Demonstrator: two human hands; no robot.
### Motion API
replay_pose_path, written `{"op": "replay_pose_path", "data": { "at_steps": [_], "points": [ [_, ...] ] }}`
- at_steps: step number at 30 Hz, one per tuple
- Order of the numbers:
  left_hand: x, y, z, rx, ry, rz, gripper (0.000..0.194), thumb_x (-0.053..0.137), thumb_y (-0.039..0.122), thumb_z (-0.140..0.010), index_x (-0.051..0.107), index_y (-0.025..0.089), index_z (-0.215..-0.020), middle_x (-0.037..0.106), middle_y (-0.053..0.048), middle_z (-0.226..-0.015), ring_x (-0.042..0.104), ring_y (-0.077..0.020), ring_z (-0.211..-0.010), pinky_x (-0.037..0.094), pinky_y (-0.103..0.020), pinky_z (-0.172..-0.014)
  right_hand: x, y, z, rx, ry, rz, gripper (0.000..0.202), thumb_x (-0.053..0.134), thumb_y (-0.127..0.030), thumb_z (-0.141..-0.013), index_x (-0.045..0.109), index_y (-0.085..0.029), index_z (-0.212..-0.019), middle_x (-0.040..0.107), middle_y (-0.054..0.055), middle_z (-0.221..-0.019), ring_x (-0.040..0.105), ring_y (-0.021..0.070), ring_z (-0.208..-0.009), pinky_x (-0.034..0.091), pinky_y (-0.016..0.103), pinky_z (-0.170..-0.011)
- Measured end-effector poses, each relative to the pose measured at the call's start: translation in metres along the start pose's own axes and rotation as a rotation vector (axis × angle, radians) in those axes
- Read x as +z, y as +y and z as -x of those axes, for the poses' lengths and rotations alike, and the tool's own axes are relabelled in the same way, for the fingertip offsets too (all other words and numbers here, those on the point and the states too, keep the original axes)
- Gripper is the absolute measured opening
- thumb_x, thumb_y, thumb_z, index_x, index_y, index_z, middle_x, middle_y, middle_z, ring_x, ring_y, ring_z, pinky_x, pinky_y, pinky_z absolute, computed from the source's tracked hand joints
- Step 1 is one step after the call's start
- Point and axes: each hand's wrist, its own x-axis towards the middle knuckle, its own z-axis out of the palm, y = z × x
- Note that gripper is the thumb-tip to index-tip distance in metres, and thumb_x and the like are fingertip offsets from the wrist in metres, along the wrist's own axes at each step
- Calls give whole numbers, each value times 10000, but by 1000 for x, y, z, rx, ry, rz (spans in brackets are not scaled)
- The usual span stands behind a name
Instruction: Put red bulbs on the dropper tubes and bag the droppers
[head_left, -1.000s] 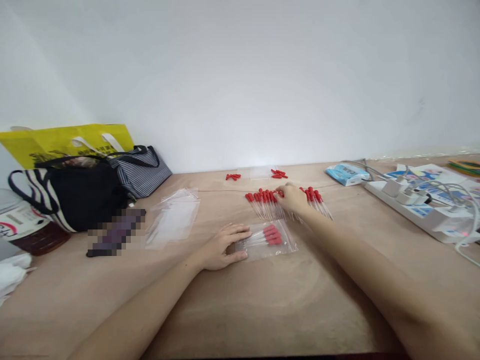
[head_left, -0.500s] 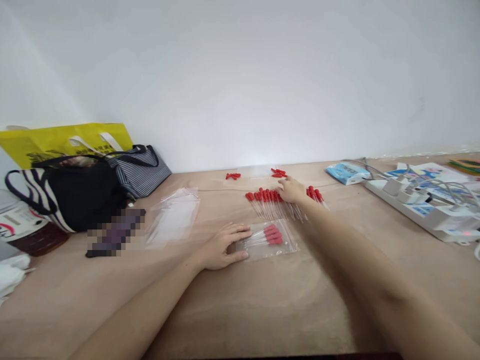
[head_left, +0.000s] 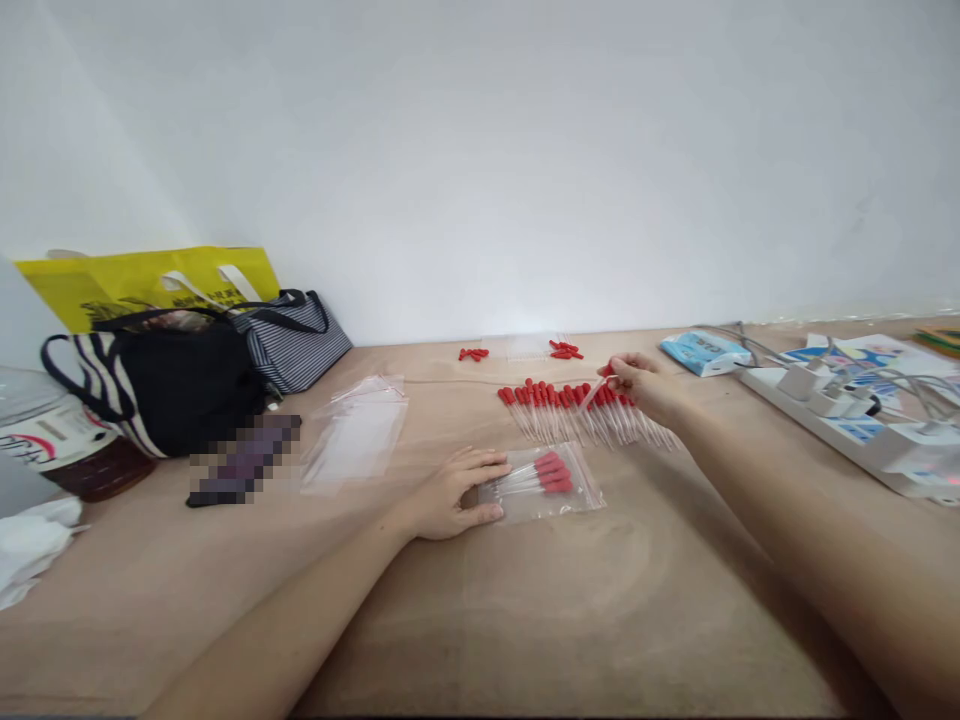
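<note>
My left hand lies with fingers spread, its fingertips on the left edge of a clear zip bag that holds several red-topped droppers. My right hand pinches one red-topped dropper by its red end, above the right part of a row of loose red-topped droppers. Their clear stems point toward me. Farther back lie a small group of red pieces and another group of red-topped droppers beside a clear bag.
Flat clear bags lie left of my left hand. Farther left are a pixelated dark object, a striped bag, a black bag and a bottle. A blue packet and a power strip stand right.
My right hand has moved right from the back group and now holds a dropper, uncovering the middle of the row. The view has shifted slightly. My left hand stays on the bag.
</note>
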Motion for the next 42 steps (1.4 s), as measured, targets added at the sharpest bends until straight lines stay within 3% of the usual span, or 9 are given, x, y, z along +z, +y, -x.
{"op": "replay_pose_path", "data": {
  "at_steps": [3,9,15,19,23,28,34,39,42],
  "points": [
    [-1,0,0,16,5,-7,478,511,415,-796,432,245,-1236,396,-56,-1325,333,-219,-1225,228,-432,-1032,-14,9,31,24,108,-287,324,600,-467,-636,478,-241,-833,562,-20,-665,483,103,-520,412,244,-510],
    [-3,1,0,1,-1,-3,477,504,417,-801,432,241,-1239,391,-58,-1329,331,-227,-1226,229,-438,-1030,-4,20,78,125,74,-423,359,623,-489,-629,492,-228,-838,567,1,-714,492,96,-533,430,247,-518],
    [-2,0,0,-1,-1,10,475,508,421,-799,433,254,-1237,392,-47,-1329,333,-229,-1224,221,-439,-1031,11,11,102,250,-53,-510,296,647,-419,-632,513,-205,-786,606,37,-740,577,140,-608,481,300,-590],
    [-1,2,0,-7,14,6,468,514,417,-795,454,235,-1222,402,-66,-1320,345,-234,-1214,242,-436,-1021,7,2,116,309,-253,-438,261,687,-366,-611,556,-185,-746,622,29,-714,592,134,-641,479,293,-643],
    [-1,3,0,-14,22,-8,467,508,420,-796,457,230,-1220,412,-66,-1311,346,-238,-1211,260,-434,-1015,3,-4,119,227,-403,-240,248,723,-347,-554,610,-175,-692,565,-32,-548,473,63,-468,389,201,-459],
    [-1,3,-1,-14,8,-15,473,509,424,-795,458,224,-1221,404,-71,-1316,341,-239,-1215,248,-436,-1021,5,-5,114,222,-493,-122,254,674,-378,-614,634,-185,-774,463,-79,-427,268,21,-321,186,177,-324],
    [1,0,-1,-9,19,-19,476,511,434,-791,461,232,-1219,410,-65,-1312,346,-247,-1209,243,-442,-1020,13,-8,109,223,-587,-321,302,629,-422,-667,517,-185,-818,466,-93,-461,402,41,-324,237,157,-308],
    [1,0,-1,1,15,-28,474,513,427,-792,461,226,-1218,414,-64,-1309,344,-235,-1212,244,-425,-1021,18,-3,109,279,-696,-430,318,641,-412,-670,472,-182,-812,596,-28,-630,606,108,-606,477,230,-554],
    [0,0,-1,1,-4,-30,482,513,426,-793,450,226,-1227,398,-64,-1323,334,-230,-1221,225,-426,-1030,12,-1,106,234,-753,-413,285,672,-365,-652,519,-164,-786,619,-10,-734,602,98,-705,480,268,-701]
  ]
}}
